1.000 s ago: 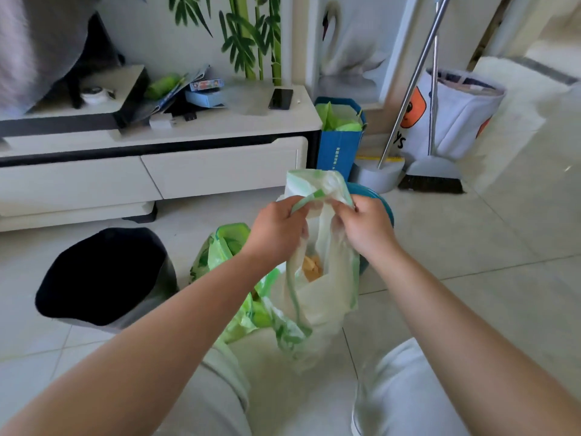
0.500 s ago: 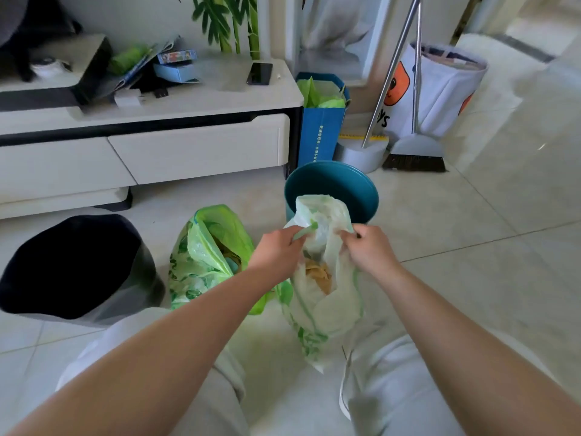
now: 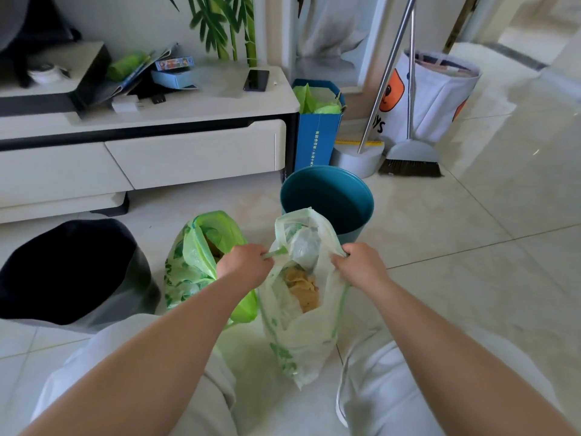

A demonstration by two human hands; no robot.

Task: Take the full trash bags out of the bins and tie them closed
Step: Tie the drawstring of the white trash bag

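Pale plastic trash bag (image 3: 298, 335) on the floor (image 3: 456, 278), mouth open, at 6 o'clock of the teal bin (image 3: 327, 196). Left hand (image 3: 244, 265) and right hand (image 3: 358, 266), each grip closed on 1 rim edge. Green bag (image 3: 195, 262) at 9 o'clock.

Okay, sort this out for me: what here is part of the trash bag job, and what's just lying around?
Part of the job:
white bag, held by left hand and right hand
green bag
teal bin
black bin

Lying about:
broom
phone
blue paper bag
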